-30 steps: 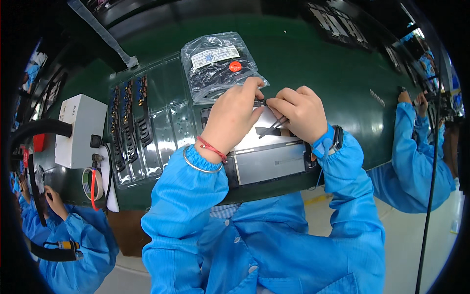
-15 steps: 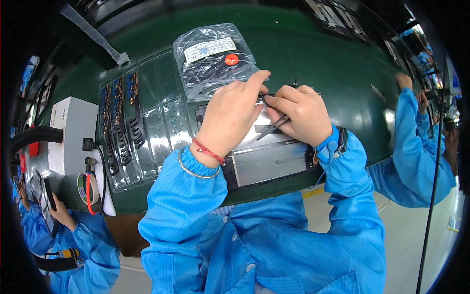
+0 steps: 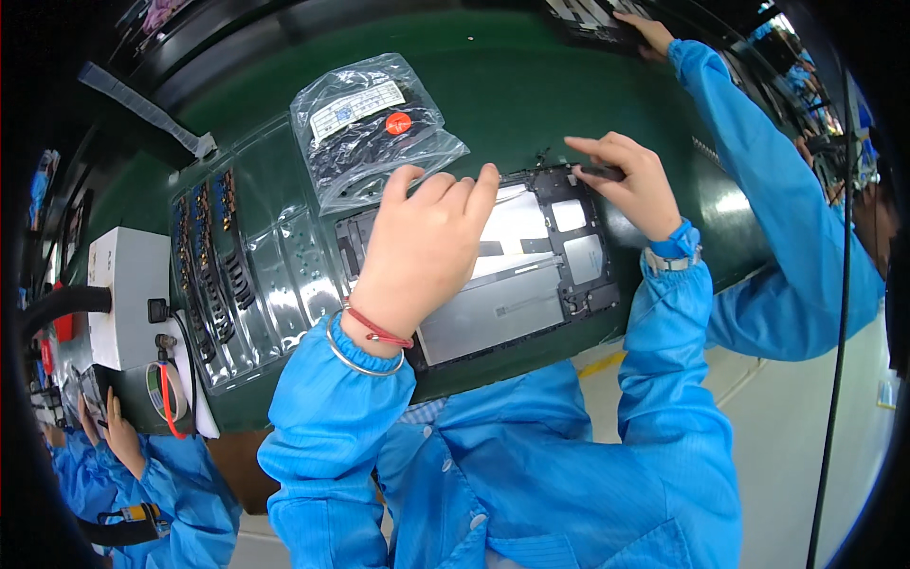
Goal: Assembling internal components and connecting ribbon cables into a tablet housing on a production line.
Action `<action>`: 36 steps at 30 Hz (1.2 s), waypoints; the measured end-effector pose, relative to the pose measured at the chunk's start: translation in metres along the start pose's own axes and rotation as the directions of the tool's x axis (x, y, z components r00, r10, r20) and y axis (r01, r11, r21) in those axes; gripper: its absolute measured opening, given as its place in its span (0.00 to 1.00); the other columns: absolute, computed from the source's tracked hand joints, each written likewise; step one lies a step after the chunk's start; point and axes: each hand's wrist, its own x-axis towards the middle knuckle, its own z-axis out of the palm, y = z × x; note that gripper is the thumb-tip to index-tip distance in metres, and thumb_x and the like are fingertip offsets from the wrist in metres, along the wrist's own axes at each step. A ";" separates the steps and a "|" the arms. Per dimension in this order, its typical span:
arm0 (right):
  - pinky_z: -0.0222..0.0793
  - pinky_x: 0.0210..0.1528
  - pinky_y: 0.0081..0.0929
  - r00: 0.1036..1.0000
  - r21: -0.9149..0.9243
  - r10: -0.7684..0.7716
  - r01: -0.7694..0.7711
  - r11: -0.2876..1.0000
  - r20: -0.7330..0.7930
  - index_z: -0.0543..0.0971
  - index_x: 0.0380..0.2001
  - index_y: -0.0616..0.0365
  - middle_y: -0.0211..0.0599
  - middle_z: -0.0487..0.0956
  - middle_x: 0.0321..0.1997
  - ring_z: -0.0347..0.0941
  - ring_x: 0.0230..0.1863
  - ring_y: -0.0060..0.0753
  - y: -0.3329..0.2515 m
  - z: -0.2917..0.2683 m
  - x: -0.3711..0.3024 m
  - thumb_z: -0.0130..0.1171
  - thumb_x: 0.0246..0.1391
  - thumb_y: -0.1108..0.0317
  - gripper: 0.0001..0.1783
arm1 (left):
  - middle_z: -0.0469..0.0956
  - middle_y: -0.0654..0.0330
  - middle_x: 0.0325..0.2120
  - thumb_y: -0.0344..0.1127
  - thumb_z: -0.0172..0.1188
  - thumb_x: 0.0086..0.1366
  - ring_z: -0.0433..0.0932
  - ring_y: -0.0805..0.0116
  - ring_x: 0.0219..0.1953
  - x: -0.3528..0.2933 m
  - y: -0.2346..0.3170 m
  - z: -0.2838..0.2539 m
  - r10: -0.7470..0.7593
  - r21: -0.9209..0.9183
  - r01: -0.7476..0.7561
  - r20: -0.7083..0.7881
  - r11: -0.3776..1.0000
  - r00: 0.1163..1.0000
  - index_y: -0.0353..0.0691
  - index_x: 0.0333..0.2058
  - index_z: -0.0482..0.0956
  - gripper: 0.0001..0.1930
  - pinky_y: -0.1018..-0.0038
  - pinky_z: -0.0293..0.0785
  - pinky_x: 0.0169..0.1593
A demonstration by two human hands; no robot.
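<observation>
A tablet-like device frame (image 3: 517, 308) lies on the green table in front of me, its silver metal plates and black border showing. My left hand (image 3: 427, 242) reaches over its left part, fingers apart near the far edge; the thumb is largely hidden. By the far right corner, my right hand (image 3: 630, 185) is closed on dark tweezers (image 3: 603, 174), mostly covered by the fingers. Small dark cable ends (image 3: 542, 155) stick up past the frame's far edge. Just beyond my left hand lies a clear plastic bag (image 3: 365, 128) of dark parts, with a white label and orange sticker.
To the left, a clear plastic tray (image 3: 303, 256) holds rows of small flex parts. Beside it stand a white box (image 3: 128, 294) with a black hose and a tape roll (image 3: 161, 391). A co-worker's arm (image 3: 758, 142) reaches over the table's right side; another person works at lower left.
My right hand has drawn away to the right from my left hand, the tweezers turning within its grip. The co-worker's arm now stretches to the far parts. The view has shifted slightly.
</observation>
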 end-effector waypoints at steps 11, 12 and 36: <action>0.69 0.31 0.21 0.978 0.373 0.164 -0.201 0.906 0.129 0.80 0.35 0.61 0.39 0.79 0.27 0.74 0.27 0.26 0.005 0.022 0.032 0.59 0.48 0.59 0.17 | 0.77 0.59 0.36 0.24 0.52 0.45 0.72 0.64 0.48 -0.003 -0.010 -0.008 -0.025 -0.177 0.041 0.091 0.983 0.996 0.42 0.44 0.73 0.22 0.54 0.57 0.56; 0.68 0.33 0.17 0.977 0.445 0.186 -0.214 0.870 0.106 0.80 0.36 0.60 0.37 0.79 0.27 0.74 0.29 0.23 0.001 0.018 0.029 0.59 0.47 0.63 0.15 | 0.77 0.60 0.37 0.24 0.52 0.46 0.72 0.64 0.48 -0.003 -0.011 -0.007 -0.024 -0.166 0.039 0.090 0.985 0.996 0.43 0.43 0.73 0.22 0.54 0.57 0.56; 0.68 0.30 0.25 0.971 0.188 0.237 -0.240 0.952 0.040 0.79 0.30 0.63 0.40 0.77 0.22 0.73 0.24 0.33 -0.010 0.003 -0.008 0.62 0.41 0.69 0.12 | 0.74 0.64 0.37 0.30 0.54 0.47 0.68 0.67 0.47 0.013 0.005 -0.009 0.178 0.123 -0.187 0.084 0.975 0.981 0.39 0.26 0.78 0.06 0.61 0.60 0.56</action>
